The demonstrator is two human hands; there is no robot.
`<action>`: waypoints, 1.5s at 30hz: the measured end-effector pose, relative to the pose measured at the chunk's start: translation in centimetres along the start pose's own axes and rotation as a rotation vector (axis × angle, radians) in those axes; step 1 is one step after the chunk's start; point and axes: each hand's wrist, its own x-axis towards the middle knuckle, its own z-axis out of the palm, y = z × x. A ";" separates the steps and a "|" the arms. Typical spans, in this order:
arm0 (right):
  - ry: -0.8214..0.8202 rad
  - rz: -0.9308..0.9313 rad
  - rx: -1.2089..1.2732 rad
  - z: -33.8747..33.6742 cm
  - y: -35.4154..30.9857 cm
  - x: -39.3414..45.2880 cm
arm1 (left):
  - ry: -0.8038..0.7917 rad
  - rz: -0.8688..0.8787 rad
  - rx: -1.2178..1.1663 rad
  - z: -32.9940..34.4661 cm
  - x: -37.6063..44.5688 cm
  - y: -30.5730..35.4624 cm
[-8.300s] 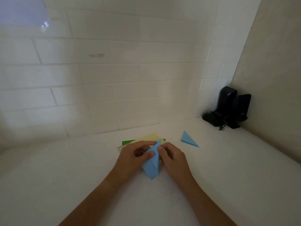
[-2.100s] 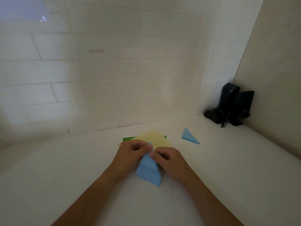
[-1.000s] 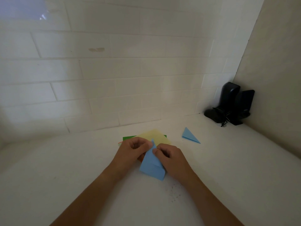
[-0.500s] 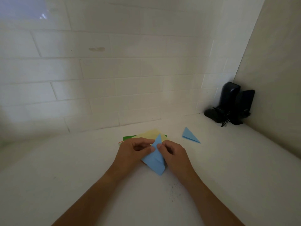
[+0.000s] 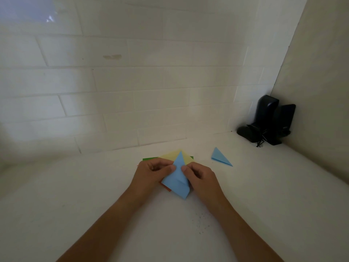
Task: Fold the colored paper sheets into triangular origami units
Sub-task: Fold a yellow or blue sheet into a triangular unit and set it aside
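A partly folded blue paper (image 5: 177,181) is held above the white counter, its pointed tip aimed at the wall. My left hand (image 5: 151,173) pinches its left edge and my right hand (image 5: 201,178) pinches its right edge, thumbs nearly meeting on the sheet. Under and behind the hands lies a small stack of flat sheets: yellow (image 5: 174,155) on top, green (image 5: 150,159) below, an orange edge (image 5: 166,188) showing at the front. A finished blue triangular unit (image 5: 220,158) lies flat to the right.
The white counter (image 5: 75,195) ends at a tiled wall behind and a plain wall on the right. Two black speakers (image 5: 268,121) with a cable stand in the back right corner. Small dark specks (image 5: 200,222) dot the counter between my forearms.
Over the last second the blue paper has turned from lying low between my hands to tip-up toward the wall, and both hands shifted slightly away from me while keeping their grip.
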 end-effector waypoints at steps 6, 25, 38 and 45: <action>0.023 -0.015 -0.016 0.1 0.3 -0.1 | 0.027 0.004 0.031 0.0 0.0 -0.2; 0.040 -0.014 -0.020 -0.1 0.3 -0.1 | 0.056 0.007 0.008 -0.2 0.1 -0.1; 0.040 -0.012 0.014 -0.1 0.3 -0.1 | 0.117 0.011 -0.018 -0.3 0.2 -0.2; 0.026 -0.029 0.014 0.0 0.4 0.0 | 0.132 -0.008 0.002 -0.2 0.3 -0.3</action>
